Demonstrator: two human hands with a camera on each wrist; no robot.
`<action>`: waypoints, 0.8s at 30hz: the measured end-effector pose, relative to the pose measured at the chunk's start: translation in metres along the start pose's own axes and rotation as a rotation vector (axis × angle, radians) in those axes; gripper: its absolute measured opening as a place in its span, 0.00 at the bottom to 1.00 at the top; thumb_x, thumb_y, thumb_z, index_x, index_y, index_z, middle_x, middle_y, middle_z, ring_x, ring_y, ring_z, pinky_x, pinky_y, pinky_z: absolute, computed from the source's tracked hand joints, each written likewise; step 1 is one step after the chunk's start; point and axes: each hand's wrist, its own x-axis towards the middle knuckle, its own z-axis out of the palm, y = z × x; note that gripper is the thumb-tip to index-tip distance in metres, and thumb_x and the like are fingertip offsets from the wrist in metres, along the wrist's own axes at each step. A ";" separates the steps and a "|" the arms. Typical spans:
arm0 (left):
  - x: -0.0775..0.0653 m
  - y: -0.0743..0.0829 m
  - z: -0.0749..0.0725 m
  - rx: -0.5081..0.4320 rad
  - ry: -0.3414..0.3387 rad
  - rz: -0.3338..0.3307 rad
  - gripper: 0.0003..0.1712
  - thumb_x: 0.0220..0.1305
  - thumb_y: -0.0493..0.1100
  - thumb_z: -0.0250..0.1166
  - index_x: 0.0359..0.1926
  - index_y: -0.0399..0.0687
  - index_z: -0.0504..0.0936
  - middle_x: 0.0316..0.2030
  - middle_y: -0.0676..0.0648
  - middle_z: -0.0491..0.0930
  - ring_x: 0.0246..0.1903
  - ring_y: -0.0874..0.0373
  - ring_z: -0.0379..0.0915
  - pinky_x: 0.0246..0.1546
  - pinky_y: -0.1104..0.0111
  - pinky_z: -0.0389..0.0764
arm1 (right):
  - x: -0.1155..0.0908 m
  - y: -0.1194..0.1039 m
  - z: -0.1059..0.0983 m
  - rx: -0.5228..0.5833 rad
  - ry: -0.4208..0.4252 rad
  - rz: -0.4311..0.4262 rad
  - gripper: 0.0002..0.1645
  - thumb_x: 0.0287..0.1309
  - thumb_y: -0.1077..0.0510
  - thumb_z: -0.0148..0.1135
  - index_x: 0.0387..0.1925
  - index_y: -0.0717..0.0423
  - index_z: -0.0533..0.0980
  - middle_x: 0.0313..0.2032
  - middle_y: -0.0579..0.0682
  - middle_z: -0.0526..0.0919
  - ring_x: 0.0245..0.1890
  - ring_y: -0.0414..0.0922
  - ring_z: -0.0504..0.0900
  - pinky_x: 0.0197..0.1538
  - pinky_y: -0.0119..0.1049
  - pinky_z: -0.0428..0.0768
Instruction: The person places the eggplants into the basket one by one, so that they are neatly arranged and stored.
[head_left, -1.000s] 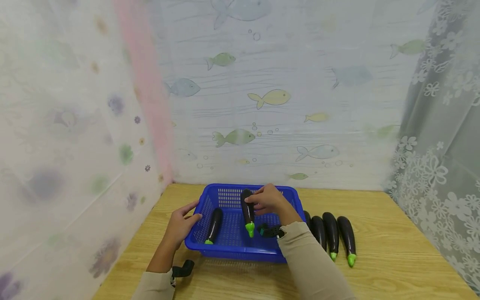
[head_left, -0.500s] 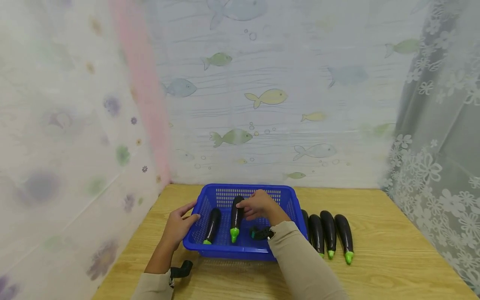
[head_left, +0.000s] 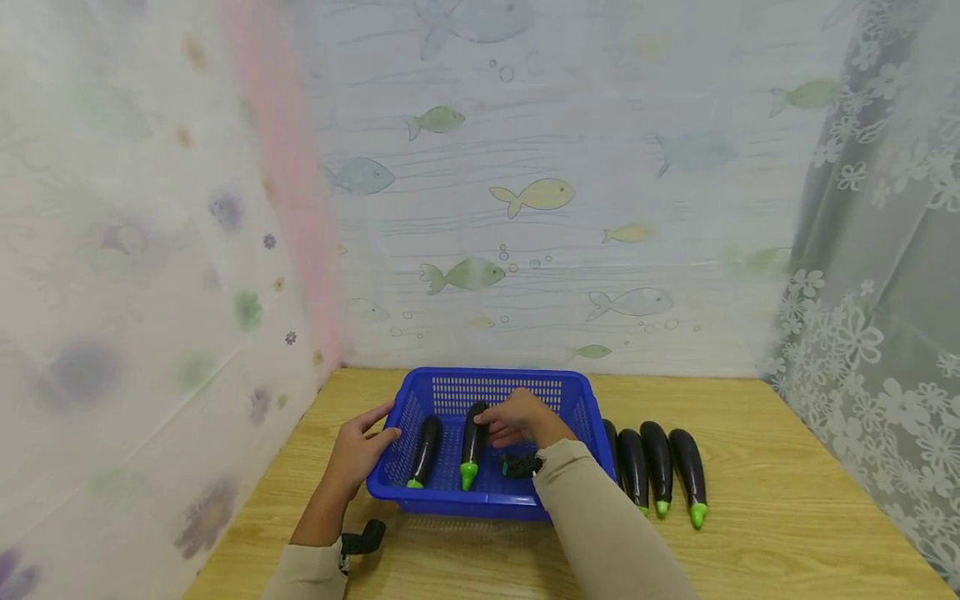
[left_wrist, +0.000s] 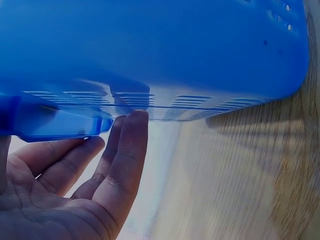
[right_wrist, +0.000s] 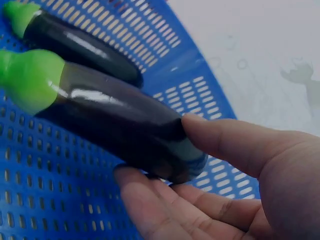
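pinching it is, right hand (head_left: 523,413) on an eggplant's (head_left: 472,447) stemless end inside the blue plastic basket (head_left: 487,499), left hand (head_left: 358,451) gripping the rim (head_left: 378,468), probably for steadiness.

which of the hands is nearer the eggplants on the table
Right. The right hand is inside the basket, left of those eggplants; the left hand holds the basket's left rim, farther away.

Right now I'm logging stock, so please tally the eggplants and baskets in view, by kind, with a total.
Eggplants: 6 visible (2 inside, 4 outside, one of those partly hidden)
Basket: 1
Total: 7
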 end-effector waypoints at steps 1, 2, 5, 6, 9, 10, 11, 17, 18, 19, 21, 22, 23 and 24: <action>0.000 0.000 0.000 0.002 0.001 -0.005 0.30 0.63 0.45 0.63 0.66 0.56 0.69 0.69 0.44 0.62 0.57 0.35 0.71 0.44 0.50 0.81 | 0.000 0.000 0.001 -0.010 0.004 0.003 0.34 0.48 0.59 0.72 0.53 0.72 0.70 0.43 0.68 0.82 0.36 0.56 0.86 0.38 0.44 0.85; 0.000 0.000 0.000 0.005 0.001 -0.009 0.30 0.63 0.46 0.63 0.66 0.57 0.69 0.69 0.44 0.62 0.57 0.36 0.71 0.44 0.50 0.81 | 0.000 0.001 0.001 -0.020 0.008 0.004 0.33 0.48 0.58 0.72 0.53 0.72 0.70 0.42 0.67 0.82 0.36 0.56 0.86 0.39 0.44 0.85; 0.001 0.000 0.000 0.011 0.000 -0.017 0.30 0.63 0.46 0.63 0.66 0.57 0.69 0.68 0.46 0.62 0.58 0.36 0.70 0.45 0.49 0.80 | 0.002 0.003 0.003 -0.050 0.024 0.017 0.34 0.48 0.58 0.73 0.53 0.71 0.71 0.40 0.65 0.83 0.36 0.56 0.86 0.39 0.44 0.85; 0.000 0.000 0.000 0.013 -0.003 -0.015 0.30 0.63 0.46 0.63 0.66 0.57 0.69 0.69 0.46 0.62 0.58 0.36 0.70 0.45 0.49 0.80 | 0.003 0.004 0.004 -0.059 0.028 0.020 0.34 0.48 0.58 0.73 0.54 0.71 0.70 0.39 0.65 0.84 0.36 0.56 0.86 0.38 0.44 0.85; -0.002 0.005 -0.001 0.007 -0.011 -0.015 0.30 0.63 0.46 0.63 0.67 0.55 0.69 0.69 0.44 0.62 0.58 0.35 0.69 0.46 0.49 0.80 | 0.006 0.006 0.006 -0.067 0.026 0.027 0.36 0.46 0.58 0.74 0.54 0.72 0.69 0.38 0.65 0.84 0.34 0.55 0.86 0.35 0.42 0.85; -0.004 0.011 -0.001 0.008 -0.019 -0.014 0.31 0.64 0.45 0.62 0.67 0.53 0.68 0.69 0.43 0.61 0.58 0.35 0.69 0.46 0.49 0.80 | 0.007 0.006 0.007 -0.070 0.021 0.028 0.36 0.46 0.58 0.74 0.53 0.72 0.70 0.37 0.65 0.84 0.33 0.55 0.86 0.35 0.42 0.85; -0.006 0.014 -0.002 0.007 -0.026 -0.016 0.31 0.64 0.44 0.62 0.68 0.52 0.67 0.69 0.41 0.60 0.58 0.34 0.69 0.45 0.49 0.80 | 0.007 0.006 0.009 -0.069 0.017 0.029 0.35 0.45 0.58 0.74 0.52 0.72 0.70 0.37 0.65 0.84 0.33 0.55 0.86 0.35 0.42 0.85; -0.002 0.006 -0.002 0.011 -0.026 -0.012 0.31 0.64 0.46 0.62 0.68 0.53 0.67 0.70 0.42 0.59 0.58 0.34 0.69 0.45 0.49 0.80 | 0.010 0.005 0.017 -0.054 -0.005 0.026 0.33 0.43 0.59 0.76 0.48 0.71 0.71 0.35 0.63 0.85 0.33 0.55 0.87 0.35 0.42 0.85; 0.000 0.003 -0.002 0.010 -0.021 -0.008 0.31 0.64 0.47 0.63 0.68 0.55 0.67 0.70 0.43 0.60 0.58 0.35 0.69 0.45 0.49 0.80 | 0.011 0.006 0.018 -0.046 -0.010 0.026 0.33 0.42 0.59 0.76 0.47 0.71 0.71 0.35 0.63 0.85 0.33 0.55 0.87 0.35 0.42 0.85; 0.000 0.002 -0.002 0.012 -0.020 -0.006 0.31 0.64 0.46 0.63 0.68 0.55 0.68 0.69 0.43 0.60 0.58 0.35 0.70 0.45 0.49 0.81 | 0.011 0.007 0.019 -0.039 -0.017 0.028 0.32 0.42 0.59 0.77 0.46 0.71 0.72 0.35 0.63 0.84 0.33 0.55 0.87 0.35 0.42 0.85; 0.001 0.002 -0.002 0.006 -0.018 -0.007 0.31 0.63 0.47 0.63 0.67 0.56 0.68 0.69 0.45 0.60 0.58 0.37 0.70 0.45 0.50 0.81 | 0.012 0.007 0.022 -0.030 -0.026 0.028 0.30 0.42 0.59 0.76 0.45 0.72 0.73 0.36 0.63 0.84 0.34 0.55 0.87 0.35 0.42 0.85; 0.001 0.002 -0.001 0.003 -0.015 -0.009 0.31 0.63 0.47 0.63 0.67 0.56 0.68 0.69 0.45 0.61 0.58 0.37 0.71 0.45 0.50 0.81 | 0.012 0.007 0.023 -0.029 -0.025 0.030 0.30 0.42 0.59 0.76 0.45 0.72 0.73 0.36 0.63 0.84 0.34 0.55 0.87 0.35 0.43 0.85; 0.001 0.002 -0.001 0.004 -0.015 -0.011 0.31 0.63 0.47 0.63 0.67 0.56 0.68 0.69 0.45 0.61 0.58 0.37 0.71 0.45 0.50 0.81 | 0.012 0.007 0.025 -0.029 -0.023 0.031 0.30 0.42 0.60 0.76 0.45 0.72 0.74 0.36 0.63 0.84 0.34 0.55 0.87 0.36 0.43 0.85; 0.000 0.002 -0.001 0.005 -0.021 -0.008 0.31 0.63 0.47 0.63 0.68 0.55 0.67 0.69 0.45 0.60 0.58 0.37 0.70 0.45 0.50 0.81 | 0.012 0.008 0.026 -0.034 -0.021 0.032 0.30 0.43 0.60 0.76 0.45 0.72 0.74 0.36 0.64 0.84 0.34 0.55 0.87 0.36 0.43 0.85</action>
